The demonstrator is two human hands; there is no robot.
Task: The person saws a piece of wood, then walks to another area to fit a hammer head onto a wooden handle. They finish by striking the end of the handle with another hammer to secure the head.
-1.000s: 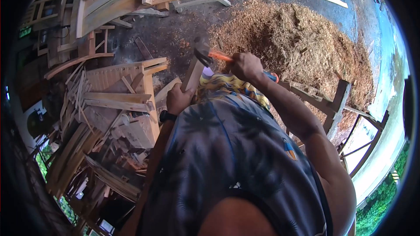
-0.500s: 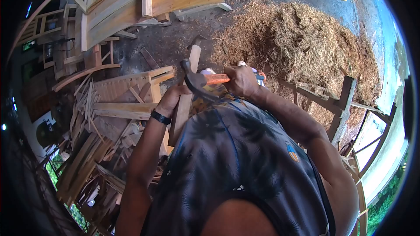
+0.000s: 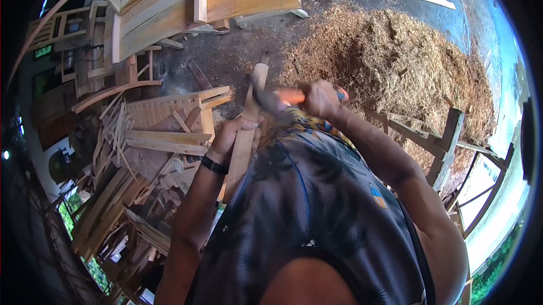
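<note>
My left hand (image 3: 228, 135) is wrapped around a long, narrow wooden piece (image 3: 243, 149), its fingers and thumb closed about the middle. The wood runs lengthwise in front of my body, with its lower end beside my patterned shirt. In my right hand (image 3: 321, 98) is a claw hammer (image 3: 291, 96), gripped by its orange handle. The hammer's dark head is smeared by motion and overlaps the right edge of the wood, above my left hand.
A large heap of wood shavings (image 3: 390, 50) covers the floor ahead to the right. Wide planks (image 3: 249, 0) stand at upper left. Stacked timber (image 3: 167, 138) and scrap strips lie left. A wooden frame (image 3: 447, 146) is close on my right.
The hammer head has shifted right along the wood and is blurred now. My left hand's fingers show wrapped further around the wood. The whole view has moved slightly.
</note>
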